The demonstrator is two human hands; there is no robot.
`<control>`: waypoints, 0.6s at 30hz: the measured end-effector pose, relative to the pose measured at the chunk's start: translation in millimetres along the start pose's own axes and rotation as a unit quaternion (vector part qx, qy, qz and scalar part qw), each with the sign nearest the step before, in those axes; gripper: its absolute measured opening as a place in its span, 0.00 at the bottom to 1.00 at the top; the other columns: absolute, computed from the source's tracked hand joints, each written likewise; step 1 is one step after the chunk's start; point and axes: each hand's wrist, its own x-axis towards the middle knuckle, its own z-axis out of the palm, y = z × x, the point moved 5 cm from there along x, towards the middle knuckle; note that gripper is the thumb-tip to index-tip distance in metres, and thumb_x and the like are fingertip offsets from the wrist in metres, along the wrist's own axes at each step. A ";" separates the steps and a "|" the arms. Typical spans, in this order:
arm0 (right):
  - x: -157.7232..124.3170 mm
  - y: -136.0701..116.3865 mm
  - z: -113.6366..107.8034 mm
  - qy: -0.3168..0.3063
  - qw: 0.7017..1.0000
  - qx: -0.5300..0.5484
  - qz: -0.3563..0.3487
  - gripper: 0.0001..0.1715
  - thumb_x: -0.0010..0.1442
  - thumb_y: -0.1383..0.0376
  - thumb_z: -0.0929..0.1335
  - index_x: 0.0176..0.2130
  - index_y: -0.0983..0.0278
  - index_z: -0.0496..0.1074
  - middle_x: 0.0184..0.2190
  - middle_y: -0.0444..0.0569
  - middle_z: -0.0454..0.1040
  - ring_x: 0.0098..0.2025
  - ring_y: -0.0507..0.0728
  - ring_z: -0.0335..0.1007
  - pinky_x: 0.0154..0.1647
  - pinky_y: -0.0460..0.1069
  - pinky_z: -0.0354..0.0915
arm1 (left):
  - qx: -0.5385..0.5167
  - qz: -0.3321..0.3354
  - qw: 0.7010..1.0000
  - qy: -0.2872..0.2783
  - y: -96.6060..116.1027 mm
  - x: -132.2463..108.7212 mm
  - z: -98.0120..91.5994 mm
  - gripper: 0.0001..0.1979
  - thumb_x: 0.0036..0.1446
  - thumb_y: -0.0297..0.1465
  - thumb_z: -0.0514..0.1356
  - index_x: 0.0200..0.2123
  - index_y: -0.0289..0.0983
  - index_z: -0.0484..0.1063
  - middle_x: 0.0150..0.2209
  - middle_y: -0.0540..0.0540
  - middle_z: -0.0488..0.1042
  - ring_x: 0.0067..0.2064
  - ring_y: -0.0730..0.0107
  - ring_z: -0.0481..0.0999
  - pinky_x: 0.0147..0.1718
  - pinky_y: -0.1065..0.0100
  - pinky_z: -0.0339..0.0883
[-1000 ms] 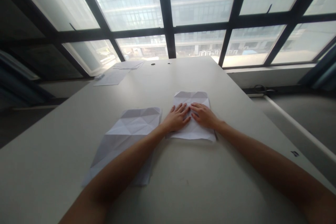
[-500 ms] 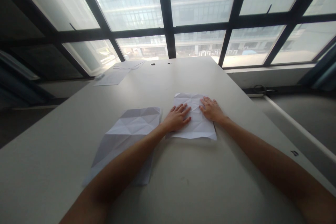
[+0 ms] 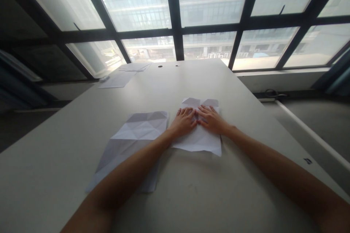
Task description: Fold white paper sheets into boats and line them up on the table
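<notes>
1. Head view, hands: left hand [image 3: 183, 122] and right hand [image 3: 212, 120] lie palm down on a creased white sheet of paper [image 3: 198, 142]. Fingers of both are laid out, slightly spread, gripping nothing; fingertips nearly meet over the sheet's middle.
2. Sheet's place: right of the desk's middle, well in from the right edge, its long way running toward the far edge. The paired palms probably hold folded-in paper down, one weight per side; the layers beneath are hidden.
3. Sheet's near edge is loose and wavy, lifting a little with shadow under it. Likely because the pressure sits farther up.
4. Second creased sheet [image 3: 139, 131] lies to the left, partly under the left forearm. Similar fold lines; perhaps put there to be within reach, clear of the palms.
5. Loose papers [image 3: 116, 80] overlap by the desk's far left corner, well apart from the hands.
6. Surface: white desk [image 3: 191, 204], smooth. Dark round hole [image 3: 160, 66] by the far edge; small dark mark [image 3: 307, 161] near the right edge, nature unclear.
7. Room: dark-framed windows [image 3: 207, 0] beyond the far edge, building outside. Blue-grey curtains [image 3: 335, 69] at both sides. Coiled cable [image 3: 272, 93] off the right edge.
</notes>
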 end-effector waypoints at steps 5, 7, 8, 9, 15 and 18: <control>0.9 -2.7 7.1 -0.027 0.999 0.020 0.004 0.35 0.70 0.55 0.57 0.70 0.67 0.52 0.70 0.58 0.52 0.72 0.63 0.44 0.70 0.63 0.42 | 0.007 0.007 0.998 -0.062 -4.6 -0.4 14.9 0.34 0.69 0.47 0.44 0.71 0.35 0.47 0.72 0.36 0.46 0.72 0.49 0.43 0.67 0.46 0.40; 1.9 1.6 8.8 -0.027 0.999 0.010 0.033 0.33 0.70 0.57 0.56 0.69 0.67 0.54 0.70 0.58 0.52 0.72 0.62 0.44 0.70 0.63 0.41 | 0.009 0.008 0.998 -0.068 -5.7 -0.2 14.9 0.35 0.68 0.48 0.43 0.71 0.36 0.47 0.72 0.37 0.45 0.72 0.49 0.43 0.67 0.46 0.39; 2.3 4.7 9.3 -0.023 0.998 0.004 0.055 0.32 0.70 0.58 0.56 0.69 0.68 0.55 0.70 0.58 0.53 0.72 0.62 0.45 0.70 0.63 0.41 | 0.010 0.008 0.997 -0.070 -5.9 -0.1 14.4 0.35 0.68 0.49 0.43 0.71 0.36 0.47 0.72 0.37 0.45 0.72 0.49 0.43 0.67 0.46 0.39; 2.7 8.6 9.6 -0.016 0.996 -0.004 0.082 0.31 0.70 0.60 0.56 0.68 0.68 0.56 0.69 0.58 0.54 0.72 0.62 0.46 0.70 0.63 0.41 | 0.011 0.008 0.997 -0.072 -5.8 -0.3 13.9 0.35 0.68 0.48 0.43 0.71 0.36 0.47 0.72 0.37 0.46 0.72 0.49 0.43 0.67 0.46 0.39; -0.4 34.5 9.4 0.024 0.976 -0.049 0.213 0.30 0.69 0.60 0.57 0.64 0.70 0.62 0.68 0.60 0.58 0.70 0.64 0.49 0.69 0.63 0.44 | 0.011 0.013 0.998 -0.058 6.6 -4.8 7.6 0.34 0.67 0.49 0.46 0.70 0.37 0.52 0.71 0.38 0.49 0.72 0.48 0.47 0.67 0.46 0.43; -2.4 41.1 7.6 0.025 0.971 -0.059 0.229 0.30 0.69 0.59 0.57 0.64 0.70 0.62 0.68 0.61 0.58 0.70 0.65 0.50 0.69 0.63 0.45 | 0.007 0.021 0.999 -0.028 16.5 -7.1 0.4 0.31 0.67 0.48 0.48 0.68 0.39 0.56 0.69 0.40 0.55 0.69 0.51 0.54 0.66 0.49 0.47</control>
